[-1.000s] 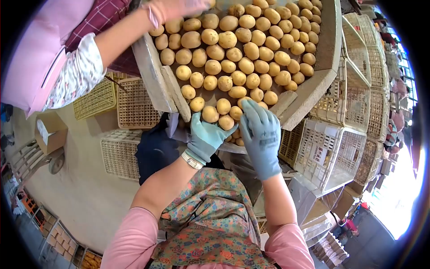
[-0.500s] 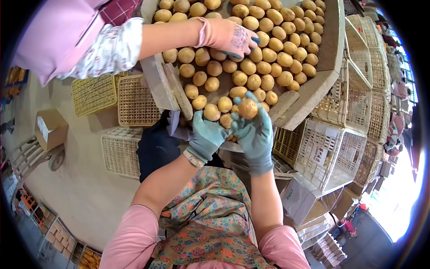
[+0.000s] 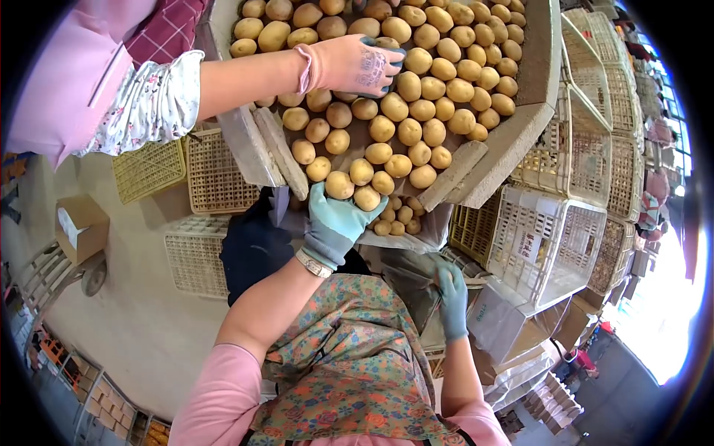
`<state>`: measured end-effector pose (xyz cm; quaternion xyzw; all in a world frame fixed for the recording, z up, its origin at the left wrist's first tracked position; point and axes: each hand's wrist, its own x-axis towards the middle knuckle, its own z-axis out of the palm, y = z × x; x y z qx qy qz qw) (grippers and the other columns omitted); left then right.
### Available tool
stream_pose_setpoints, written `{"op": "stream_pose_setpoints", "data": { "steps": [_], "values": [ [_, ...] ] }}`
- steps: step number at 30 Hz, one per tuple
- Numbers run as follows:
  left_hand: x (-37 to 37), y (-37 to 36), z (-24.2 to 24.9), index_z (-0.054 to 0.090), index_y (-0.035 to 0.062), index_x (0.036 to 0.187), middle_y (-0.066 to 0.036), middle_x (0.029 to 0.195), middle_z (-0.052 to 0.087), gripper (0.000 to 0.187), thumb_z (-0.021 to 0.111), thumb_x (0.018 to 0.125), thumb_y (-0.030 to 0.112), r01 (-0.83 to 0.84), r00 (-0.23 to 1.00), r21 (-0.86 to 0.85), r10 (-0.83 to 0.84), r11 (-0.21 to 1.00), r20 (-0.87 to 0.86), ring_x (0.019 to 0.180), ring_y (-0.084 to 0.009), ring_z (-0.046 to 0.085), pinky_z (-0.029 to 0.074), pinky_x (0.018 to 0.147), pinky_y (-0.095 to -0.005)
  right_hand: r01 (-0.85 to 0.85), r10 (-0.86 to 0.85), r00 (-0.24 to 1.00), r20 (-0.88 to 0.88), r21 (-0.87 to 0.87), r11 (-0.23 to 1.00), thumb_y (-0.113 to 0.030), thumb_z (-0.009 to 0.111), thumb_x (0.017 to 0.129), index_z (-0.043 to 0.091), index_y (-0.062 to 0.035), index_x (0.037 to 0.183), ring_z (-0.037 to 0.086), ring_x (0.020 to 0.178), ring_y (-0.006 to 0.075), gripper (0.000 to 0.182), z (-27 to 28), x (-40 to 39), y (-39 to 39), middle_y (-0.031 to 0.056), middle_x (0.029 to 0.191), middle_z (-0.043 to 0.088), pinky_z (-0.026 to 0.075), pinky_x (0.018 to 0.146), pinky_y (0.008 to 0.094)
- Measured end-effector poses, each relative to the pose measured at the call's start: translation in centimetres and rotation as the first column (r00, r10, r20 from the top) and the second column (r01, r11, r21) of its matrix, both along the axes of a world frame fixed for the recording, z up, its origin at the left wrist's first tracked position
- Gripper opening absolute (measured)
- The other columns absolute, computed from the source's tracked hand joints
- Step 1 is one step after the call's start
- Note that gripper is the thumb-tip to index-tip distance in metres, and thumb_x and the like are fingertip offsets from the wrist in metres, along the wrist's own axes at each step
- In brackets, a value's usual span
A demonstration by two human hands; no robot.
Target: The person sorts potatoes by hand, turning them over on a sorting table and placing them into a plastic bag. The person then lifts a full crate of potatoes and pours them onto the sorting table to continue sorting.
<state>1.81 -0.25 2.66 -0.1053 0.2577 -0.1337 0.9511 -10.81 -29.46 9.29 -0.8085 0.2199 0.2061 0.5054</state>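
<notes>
My left hand [image 3: 331,227], in a blue-grey glove, cups the front of the sorting table's mouth. Its thumb and fingers curve around a yellow-brown potato [image 3: 367,198] at the edge, beside more loose potatoes [image 3: 340,185]. Lower and to the right, my gloved right hand [image 3: 451,296] is over a grey plastic liner [image 3: 405,271]. Its fingers are curled and partly blurred; a brownish patch shows beside them, but I cannot make out what it is. Under the table's mouth, several small potatoes [image 3: 398,217] lie in a lined container.
Another person's pink-gloved hand [image 3: 357,65] rests among potatoes on the sloped table [image 3: 513,145]. White plastic crates [image 3: 532,245] are stacked at right. More crates [image 3: 219,171] and a cardboard box [image 3: 82,227] are on the floor at left.
My right hand has moved down and right, away from the table's mouth, where it held a brownish potato. My left hand stays at the edge. The other person's hand has shifted left and up.
</notes>
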Motion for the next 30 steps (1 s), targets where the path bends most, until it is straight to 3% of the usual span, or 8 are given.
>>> {"op": "stream_pose_setpoints", "data": {
  "steps": [2,5,12,15,16,20,22,30],
  "values": [
    [-0.3,0.3,-0.1,0.036,0.0089,0.159,-0.017,0.163,0.036,0.074,0.047,0.101,0.054,0.017,1.000,-0.003,-0.017,1.000,-0.010,0.151,-0.0400,0.037,0.028,0.125,-0.0661,-0.292,0.094,0.930,-0.356,-0.557,0.778,-0.029,0.069,0.096,0.063,-0.0077,0.130,0.068,0.114,0.0367,0.041,-1.1,-5.5,-6.1,0.0214,0.124,0.069,0.057,0.089,0.0429],
    [-0.2,0.1,-0.1,0.036,0.0083,0.158,-0.017,0.163,0.037,0.074,0.046,0.102,0.055,0.005,1.000,-0.046,-0.005,0.999,-0.008,0.150,-0.0398,0.038,0.029,0.124,-0.0661,-0.606,0.398,0.795,-0.458,-0.633,0.481,-0.031,0.072,0.095,0.063,-0.0065,0.131,0.066,0.115,0.0403,0.045,-0.9,-7.0,-6.1,0.0247,0.125,0.068,0.053,0.096,0.0460],
    [-0.4,-0.1,-1.8,0.037,0.0089,0.160,-0.016,0.163,0.038,0.070,0.039,0.104,0.052,0.018,0.993,-0.008,-0.017,1.000,0.119,0.150,-0.0371,0.039,0.032,0.124,-0.0586,-0.076,0.364,0.568,0.738,-0.393,0.916,-0.005,0.071,0.092,0.065,0.0006,0.135,0.064,0.125,0.0363,0.044,3.7,15.1,15.7,0.0179,0.134,0.068,0.050,0.107,0.0454],
    [-1.0,0.2,-3.0,0.040,0.0072,0.158,-0.016,0.159,0.044,0.068,0.041,0.105,0.049,-0.053,0.978,-0.177,0.087,0.983,0.189,0.148,-0.0346,0.042,0.034,0.123,-0.0527,0.068,0.322,0.830,0.456,-0.655,0.752,-0.033,0.069,0.095,0.039,0.0111,0.152,0.026,0.154,0.0490,0.078,-2.2,20.7,22.7,0.0367,0.160,0.033,0.017,0.128,0.0577],
    [-1.6,0.0,-3.0,0.043,0.0072,0.155,-0.015,0.157,0.046,0.060,0.043,0.108,0.045,0.038,0.986,0.555,-0.122,0.831,0.115,0.146,-0.0305,0.043,0.036,0.122,-0.0487,-0.076,0.404,0.836,0.371,-0.651,0.755,-0.042,0.069,0.093,0.038,0.0137,0.151,0.018,0.156,0.0517,0.086,-1.1,20.3,24.8,0.0369,0.163,0.026,0.008,0.128,0.0621],
    [-2.3,0.9,-2.5,0.048,0.0088,0.149,-0.012,0.148,0.053,0.054,0.039,0.109,0.043,0.006,0.978,0.208,-0.049,0.978,0.201,0.138,-0.0275,0.050,0.039,0.118,-0.0450,-0.505,0.580,0.532,0.617,-0.319,0.802,-0.039,0.067,0.095,0.050,-0.0130,0.152,0.032,0.153,0.0404,0.065,0.7,18.9,26.9,0.0222,0.161,0.040,0.019,0.125,0.0640],
    [-1.9,1.1,-1.7,0.050,0.0096,0.146,-0.011,0.144,0.057,0.052,0.037,0.109,0.043,0.024,0.970,0.110,-0.050,0.994,0.238,0.134,-0.0260,0.053,0.041,0.116,-0.0432,-0.393,0.830,0.345,0.438,-0.736,0.551,-0.038,0.063,0.098,0.053,-0.0122,0.150,0.035,0.152,0.0334,0.060,0.4,18.2,24.7,0.0090,0.161,0.044,0.023,0.124,0.0616],
    [0.0,-0.1,-1.2,0.053,0.0047,0.144,-0.012,0.142,0.062,0.043,0.057,0.102,0.015,-0.036,0.989,0.165,0.059,0.986,-0.138,0.135,-0.0287,0.057,0.043,0.118,-0.0450,-0.392,0.776,0.445,0.448,-0.681,0.618,-0.019,0.068,0.089,0.064,-0.0087,0.132,0.055,0.134,0.0328,0.045,2.4,16.3,18.2,0.0103,0.139,0.062,0.034,0.120,0.0549]
  ]
}}
